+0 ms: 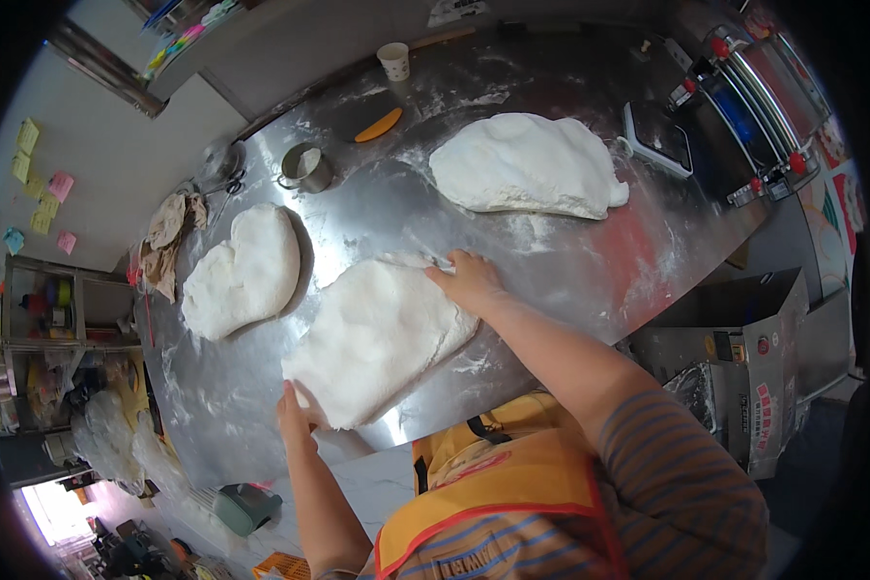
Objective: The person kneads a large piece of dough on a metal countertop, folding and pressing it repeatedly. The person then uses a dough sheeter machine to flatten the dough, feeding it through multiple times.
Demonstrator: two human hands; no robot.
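A large, thick slab of white dough (380, 330) lies slantwise on the stainless steel table (377, 217) in front of me. My left hand (294, 419) grips its near left end, with part of the fingers hidden at the dough's edge. At the far right end, my right hand (473, 283) holds the corner, thumb and fingers on the dough. To the left sits a smaller, folded lump of white dough (250, 272). Beyond my right hand is another big mound of white dough (525, 167). Neither hand touches these two.
Toward the back stand a metal cup of white powder (306, 168), an orange scraper (378, 125) and a paper cup (394, 61). A scale (658, 141) and a roller machine (757, 116) occupy the right end. A crumpled cloth (170, 235) lies left; a metal-sided bin (732, 348) stands below right.
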